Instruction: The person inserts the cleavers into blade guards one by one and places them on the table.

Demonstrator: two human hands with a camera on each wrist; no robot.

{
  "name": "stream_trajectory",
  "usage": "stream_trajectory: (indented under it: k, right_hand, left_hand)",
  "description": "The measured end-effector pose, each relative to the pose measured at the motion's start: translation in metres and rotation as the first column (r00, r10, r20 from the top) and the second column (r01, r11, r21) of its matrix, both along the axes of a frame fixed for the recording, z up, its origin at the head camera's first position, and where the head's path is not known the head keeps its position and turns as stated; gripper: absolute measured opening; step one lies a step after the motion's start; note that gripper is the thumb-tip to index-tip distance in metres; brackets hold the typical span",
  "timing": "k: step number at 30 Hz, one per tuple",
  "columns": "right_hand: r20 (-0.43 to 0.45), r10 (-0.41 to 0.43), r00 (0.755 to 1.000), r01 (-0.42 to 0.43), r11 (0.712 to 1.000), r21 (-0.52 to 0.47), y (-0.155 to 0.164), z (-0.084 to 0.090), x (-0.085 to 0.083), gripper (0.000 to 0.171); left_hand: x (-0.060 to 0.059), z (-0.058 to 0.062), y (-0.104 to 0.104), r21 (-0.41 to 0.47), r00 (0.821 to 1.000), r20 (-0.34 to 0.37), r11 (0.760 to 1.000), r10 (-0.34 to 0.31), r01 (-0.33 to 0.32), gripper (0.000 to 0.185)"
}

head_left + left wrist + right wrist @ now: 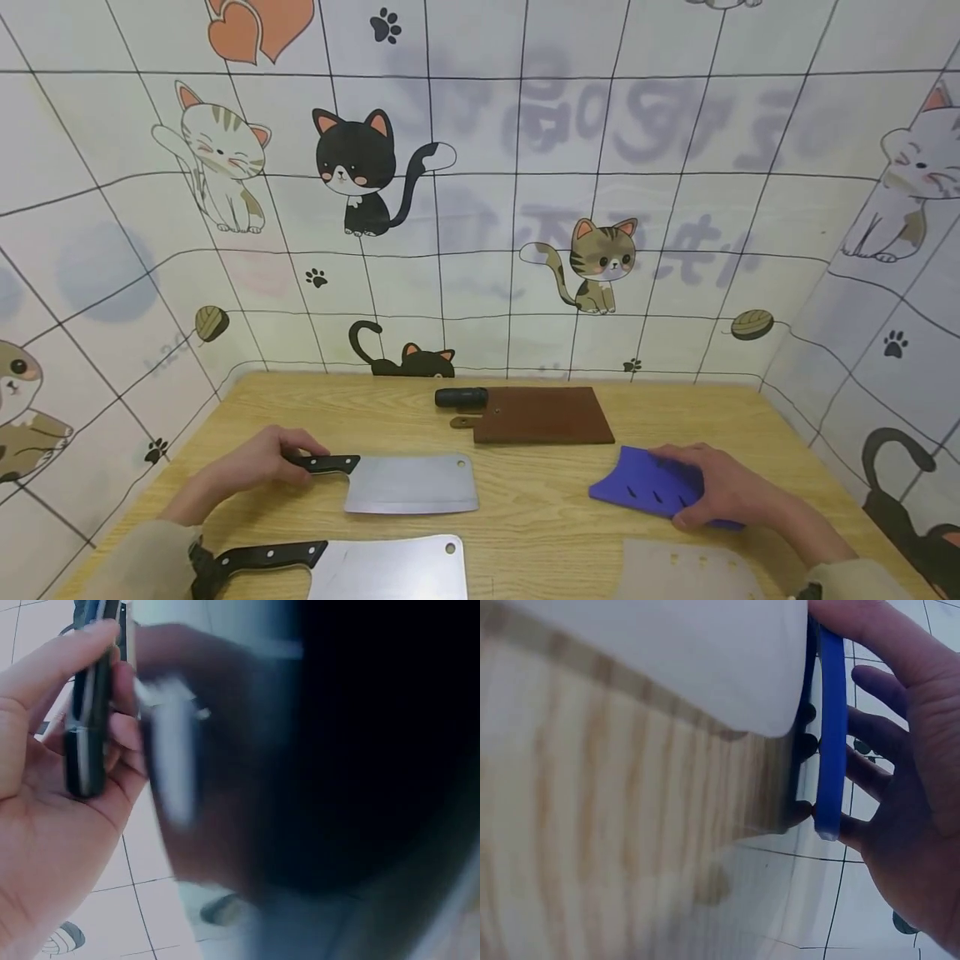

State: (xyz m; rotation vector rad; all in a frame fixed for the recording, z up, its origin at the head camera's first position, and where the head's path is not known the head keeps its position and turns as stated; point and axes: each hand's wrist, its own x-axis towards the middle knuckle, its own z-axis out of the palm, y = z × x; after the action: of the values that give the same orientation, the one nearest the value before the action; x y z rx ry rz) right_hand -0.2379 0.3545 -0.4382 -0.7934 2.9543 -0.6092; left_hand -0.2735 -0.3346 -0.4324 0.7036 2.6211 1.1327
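My left hand [273, 458] grips the black riveted handle of a cleaver [411, 483], whose broad steel blade points right over the table. In the left wrist view the handle [86, 761] runs between thumb and fingers, the blade out of sight behind blur. On the right, my right hand [720, 487] holds a blue slotted plastic piece [637, 486] by its right part, thumb along the near edge and fingers over the far one. The right wrist view shows this blue piece [831, 735] edge-on between thumb and fingers.
A second cleaver [386, 571] lies nearest, its blade cut off by the frame. A white plastic piece with small holes [682, 575] lies at the front right. At the back is a brown flat sheath [547, 415] with a black handle [461, 397]. Cat-print walls [480, 208] enclose the wooden table [540, 500].
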Motion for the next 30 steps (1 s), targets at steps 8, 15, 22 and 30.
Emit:
stream_trajectory:
  k: [8, 15, 22, 30]
  right_hand:
    - [-0.042, 0.019, 0.999, -0.021, 0.999, -0.041, -0.004, 0.002, -0.003, 0.081]
    - [-0.112, 0.004, 0.994, -0.010, 0.998, -0.057, -0.018, 0.005, -0.002, 0.077]
    - [-0.157, -0.011, 0.988, -0.004, 0.996, -0.093, -0.033, 0.009, -0.001, 0.078]
    - [-0.158, 0.042, 0.987, -0.065, 0.987, -0.145, -0.051, 0.017, 0.000, 0.076]
  left_hand:
    - [0.007, 0.002, 0.008, 0.124, 0.995, 0.096, 0.992, -0.001, -0.011, 0.034]
    - [0.010, 0.011, 0.015, 0.185, 0.990, 0.139, 0.982, -0.003, -0.023, 0.038]
    - [0.010, 0.019, 0.026, 0.203, 0.994, 0.113, 0.979, 0.008, -0.031, 0.039]
    - [0.006, 0.022, 0.049, 0.181, 0.991, 0.058, 0.975, 0.117, -0.126, 0.040]
